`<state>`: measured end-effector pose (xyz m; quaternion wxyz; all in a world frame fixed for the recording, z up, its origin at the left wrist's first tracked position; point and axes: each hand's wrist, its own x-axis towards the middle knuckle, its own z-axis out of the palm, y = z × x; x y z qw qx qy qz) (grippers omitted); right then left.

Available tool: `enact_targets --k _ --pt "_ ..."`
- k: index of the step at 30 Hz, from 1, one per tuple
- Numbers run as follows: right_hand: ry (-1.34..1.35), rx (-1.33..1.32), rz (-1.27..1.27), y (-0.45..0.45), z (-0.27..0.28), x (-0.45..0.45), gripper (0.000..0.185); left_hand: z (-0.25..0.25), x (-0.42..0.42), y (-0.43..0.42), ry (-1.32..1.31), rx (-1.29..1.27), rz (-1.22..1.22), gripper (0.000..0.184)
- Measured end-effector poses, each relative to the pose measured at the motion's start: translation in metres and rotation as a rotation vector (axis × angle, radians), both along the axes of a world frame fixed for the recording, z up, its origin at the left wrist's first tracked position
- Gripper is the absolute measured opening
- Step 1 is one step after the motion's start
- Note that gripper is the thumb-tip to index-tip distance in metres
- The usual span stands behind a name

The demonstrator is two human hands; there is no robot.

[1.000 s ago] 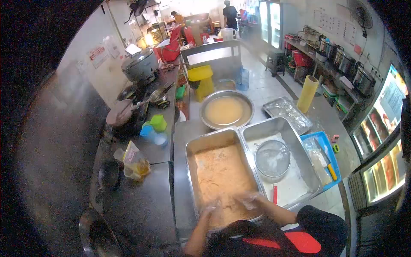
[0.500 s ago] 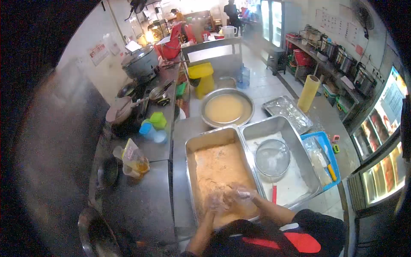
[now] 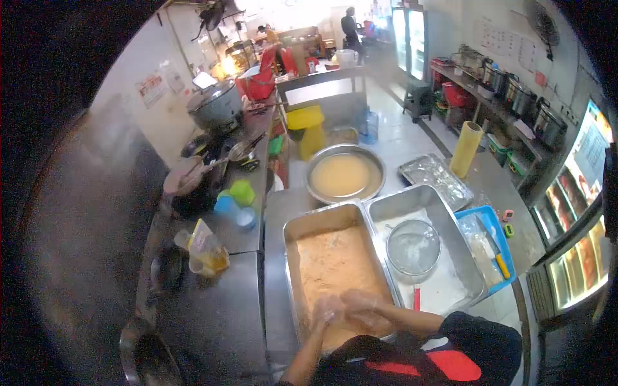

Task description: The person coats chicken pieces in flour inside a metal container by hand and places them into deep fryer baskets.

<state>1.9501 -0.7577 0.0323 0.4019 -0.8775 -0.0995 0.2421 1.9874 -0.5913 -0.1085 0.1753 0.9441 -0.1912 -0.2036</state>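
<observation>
A deep metal tray [image 3: 293, 257] holds a bed of orange-tan powdery coating [image 3: 335, 260]. Over its near end my left hand [image 3: 327, 310] and my right hand [image 3: 362, 303] are brought close together, fingers curled inward and dusted pale. Whatever lies between them, if anything, is hidden by the fingers and blur. Against the tray's right side stands a second metal tray [image 3: 473, 273] with white powder inside. A round mesh sieve [image 3: 414, 246] with a red handle rests in that one.
Beyond the trays sits a wide metal bowl [image 3: 315, 186] of cloudy tan liquid. A foil-lined tray [image 3: 438, 180], a yellow roll [image 3: 466, 149] and a blue basket [image 3: 505, 238] with a yellow-handled knife are at right. Left are blue cups [image 3: 226, 206] and a pouch [image 3: 205, 239] in a jug.
My hands have closed in on each other, the right one now more above the left's fingers. The view has shifted slightly, so the trays and bowl appear a little lower and farther right.
</observation>
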Motion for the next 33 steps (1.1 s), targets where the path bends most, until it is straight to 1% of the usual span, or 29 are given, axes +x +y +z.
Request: enact_targets --k 2,4,6,9,10,12,13,14,17,18,20,21,22,23,24,25,26,27,28,29,30,31,32,33 --pt "-0.048 0.093 -0.018 0.006 -0.025 -0.024 0.043 0.005 -0.027 -0.006 -0.027 0.123 -0.152 0.038" --pt "-0.099 0.155 -0.065 0.015 -0.048 -0.043 0.043 0.010 -0.044 -0.014 0.002 0.106 -0.169 0.038" --pt "-0.133 0.151 -0.107 0.019 -0.058 -0.046 0.043 0.030 -0.049 -0.013 0.162 -0.158 0.053 0.036" --pt "-0.120 0.006 -0.122 0.011 -0.075 -0.028 0.044 0.056 -0.062 -0.010 0.402 -0.541 0.412 0.034" --pt "-0.144 -0.053 -0.126 0.005 -0.075 -0.024 0.045 0.047 -0.051 -0.007 0.400 -0.561 0.430 0.033" --pt "-0.235 -0.271 -0.143 -0.004 -0.054 -0.016 0.045 0.026 -0.033 -0.002 0.358 -0.504 0.361 0.033" --pt "-0.254 -0.363 -0.163 -0.006 -0.029 -0.012 0.046 0.020 -0.026 0.000 0.349 -0.472 0.333 0.032" --pt "0.009 -0.389 -0.199 -0.011 -0.001 0.000 0.039 0.015 -0.021 0.005 0.351 -0.445 0.304 0.032" --pt "-0.276 -0.199 -0.234 -0.002 -0.028 -0.044 0.038 0.009 -0.026 0.002 0.392 -0.446 0.295 0.031" --pt "-0.067 -0.184 -0.279 0.006 -0.041 -0.028 0.050 0.006 -0.031 0.001 0.411 -0.478 0.321 0.031" --pt "0.021 0.360 -0.390 0.011 -0.195 -0.026 0.029 0.003 -0.038 -0.005 0.468 -0.610 0.405 0.031" --pt "-0.097 0.231 -0.366 0.014 -0.178 -0.027 0.034 0.000 -0.040 -0.008 0.517 -0.719 0.458 0.031" --pt "-0.216 0.098 -0.341 0.016 -0.144 -0.025 0.039 -0.002 -0.038 -0.010 0.595 -0.869 0.509 0.031" --pt "-0.247 0.123 -0.366 0.008 -0.130 -0.021 0.039 -0.003 -0.037 -0.011 0.717 -1.056 0.559 0.031" --pt "-0.278 0.147 -0.390 0.001 -0.117 -0.018 0.039 -0.008 -0.035 -0.006 0.961 -1.347 0.568 0.032" --pt "-0.280 0.147 -0.372 -0.006 -0.101 -0.020 0.038 -0.019 -0.029 0.002 1.372 -1.706 0.543 0.032" --pt "-0.284 0.133 -0.347 -0.015 -0.089 -0.018 0.037 -0.032 -0.024 0.010 1.863 -1.916 0.489 0.032" --pt "-0.283 0.124 -0.321 -0.024 -0.076 -0.019 0.036 -0.045 -0.019 0.020 2.142 -1.956 0.450 0.032" --pt "-0.278 0.094 -0.294 -0.037 -0.066 -0.016 0.036 -0.060 -0.017 0.027 2.150 -1.953 0.512 0.033" --pt "-0.263 0.057 -0.273 -0.048 -0.059 -0.016 0.035 -0.029 -0.034 0.054 1.355 -1.935 0.592 0.041" --pt "-0.227 0.012 -0.254 -0.054 -0.057 -0.019 0.034 -0.016 -0.030 0.057 0.787 -1.440 0.599 0.039" --pt "-0.185 -0.029 -0.242 -0.060 -0.061 -0.020 0.033 -0.009 -0.025 0.054 0.266 -0.741 0.462 0.038" --pt "-0.149 -0.060 -0.231 -0.062 -0.073 -0.020 0.033 -0.004 -0.018 0.054 0.054 -0.437 0.411 0.037" --pt "-0.122 -0.069 -0.224 -0.062 -0.090 -0.024 0.032 -0.003 -0.013 0.051 -0.028 -0.315 0.385 0.035"
